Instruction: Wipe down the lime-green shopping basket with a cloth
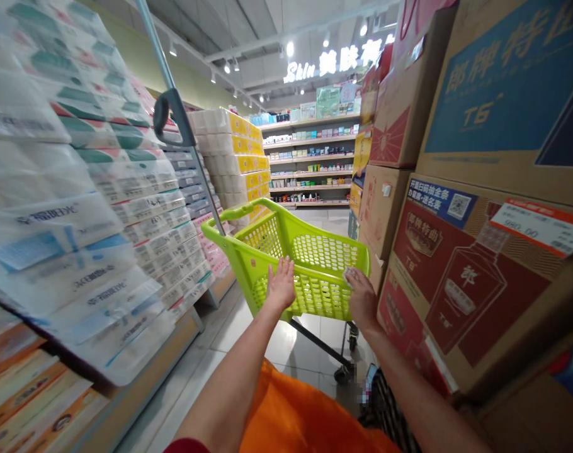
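Observation:
A lime-green plastic shopping cart [322,283] with perforated basket walls stands sideways in front of me. My left hand [281,284] lies on the upper rim of its near side, fingers stretched out and holding nothing. At the basket's right end, my right hand [363,294] is closed at the rim with a small crumpled whitish piece [347,275] at its fingertips; whether it is cloth or paper I cannot tell. A metal pole [204,179] with a grey plastic joint [173,118] rises from the cart's left end. The visible part of the basket holds no goods.
Plastic-wrapped tissue packs [73,251] are stacked high on the left, with yellow-and-white packs [239,151] beyond. Cardboard liquor cartons [461,270] crowd the right side, close to my right arm. Shelves of small goods [310,157] stand at the far end. Light tiles [215,352] cover the floor.

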Motion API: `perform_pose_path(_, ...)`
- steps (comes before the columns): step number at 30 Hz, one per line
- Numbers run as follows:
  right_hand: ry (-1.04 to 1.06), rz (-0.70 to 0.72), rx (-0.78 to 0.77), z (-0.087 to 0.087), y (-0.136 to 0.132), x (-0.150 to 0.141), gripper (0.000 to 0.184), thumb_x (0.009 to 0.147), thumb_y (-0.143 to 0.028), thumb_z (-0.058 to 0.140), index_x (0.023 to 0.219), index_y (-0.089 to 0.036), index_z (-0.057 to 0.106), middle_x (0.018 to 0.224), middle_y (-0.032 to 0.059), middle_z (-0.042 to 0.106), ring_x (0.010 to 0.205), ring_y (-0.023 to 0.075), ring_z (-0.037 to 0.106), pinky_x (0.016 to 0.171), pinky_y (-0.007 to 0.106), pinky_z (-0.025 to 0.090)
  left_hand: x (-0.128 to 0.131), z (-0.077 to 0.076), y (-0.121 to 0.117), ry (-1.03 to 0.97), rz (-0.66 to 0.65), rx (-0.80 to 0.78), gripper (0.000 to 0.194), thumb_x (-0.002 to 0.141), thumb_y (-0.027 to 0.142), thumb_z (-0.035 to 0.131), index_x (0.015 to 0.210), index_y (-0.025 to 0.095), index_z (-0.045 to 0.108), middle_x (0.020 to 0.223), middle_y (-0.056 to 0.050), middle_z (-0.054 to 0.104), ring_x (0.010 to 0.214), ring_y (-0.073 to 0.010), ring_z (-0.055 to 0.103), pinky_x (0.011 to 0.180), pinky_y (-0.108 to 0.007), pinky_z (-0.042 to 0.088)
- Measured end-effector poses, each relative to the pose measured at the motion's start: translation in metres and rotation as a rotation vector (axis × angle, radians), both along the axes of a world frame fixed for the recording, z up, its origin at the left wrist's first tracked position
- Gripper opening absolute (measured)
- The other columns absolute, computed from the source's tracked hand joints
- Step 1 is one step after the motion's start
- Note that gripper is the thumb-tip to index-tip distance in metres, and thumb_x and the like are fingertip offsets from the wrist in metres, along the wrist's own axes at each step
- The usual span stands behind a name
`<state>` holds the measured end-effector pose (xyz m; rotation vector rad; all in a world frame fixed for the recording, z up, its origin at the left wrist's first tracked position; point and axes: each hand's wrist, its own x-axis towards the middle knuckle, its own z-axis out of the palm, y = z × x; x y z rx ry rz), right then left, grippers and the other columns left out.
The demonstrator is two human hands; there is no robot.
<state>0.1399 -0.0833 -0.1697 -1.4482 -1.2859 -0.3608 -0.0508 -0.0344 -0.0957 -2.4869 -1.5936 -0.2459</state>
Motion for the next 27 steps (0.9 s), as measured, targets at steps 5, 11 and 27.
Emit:
perform_pose_path(5,-0.072,0.109,0.018,0.003,0.001,-0.029,0.051,0.073,0.0,0.032,0.11,-0.019,0.06,0.125,0.0059,0.052,0.123,0.0171,0.039,0.103,0.038,0.036,-0.007,-0.01,-0.012,0.003,0.015,0.064,0.077,0.065,0.009,0.043,0.138,0.011,0.02,0.147,-0.009,0.015,0.135,-0.0234,0.009,0.108,-0.05,0.011)
perform_pose_path(11,-0.002,-0.118,-0.016,-0.016,-0.008,0.019,0.052,0.074,0.0,0.029,0.117,-0.016,0.055,0.129,0.0092,0.047,0.123,0.0182,0.038,0.102,0.038,0.036,-0.004,-0.012,-0.022,-0.007,0.033,0.082,0.072,0.067,0.011,0.041,0.137,0.01,0.023,0.146,-0.008,0.018,0.135,-0.0253,0.009,0.107,-0.054,0.009)
perform_pose_path(27,-0.011,-0.113,-0.047,-0.012,0.011,0.043,0.049,0.074,-0.002,0.029,0.112,-0.012,0.058,0.125,0.0126,0.049,0.12,0.0192,0.042,0.101,0.036,0.036,0.005,-0.011,-0.032,-0.049,0.009,0.093,0.073,0.067,0.014,0.044,0.137,0.011,0.024,0.146,-0.009,0.019,0.135,-0.0267,0.008,0.108,-0.053,0.006)
